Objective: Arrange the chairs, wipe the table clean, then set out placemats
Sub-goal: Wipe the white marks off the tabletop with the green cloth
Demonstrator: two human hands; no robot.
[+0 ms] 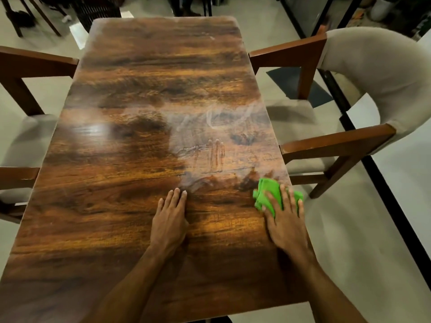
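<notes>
One green cloth [268,194]: bunched and lying under the fingers of the right grip [285,220]. Its long axis runs side to side, across the fingers. It sticks out ahead of the fingertips and to the left of them, and its right end reaches the bench edge.
Right grip: fingers spread and laid flat, pressing the cloth down without curling round it.
Left grip [170,217]: palm down on the bare wood, fingers straight and close together, well apart from the right grip and to its left.
Bench [140,113]: dark glossy wood, with its long axis running straight away from both grips.
Streaks [217,155]: a hazy patch with finger-like marks on the wood, just ahead of the two grips.
Right chair [373,73]: beyond the right grip, with a beige padded back. Its wooden arms point at the bench edge.
Left chair [35,64]: far to the left of the left grip, with wooden arms and a pale seat against the bench's other long edge.
Floor [349,252]: pale, with a black stripe to the right of the right grip.
</notes>
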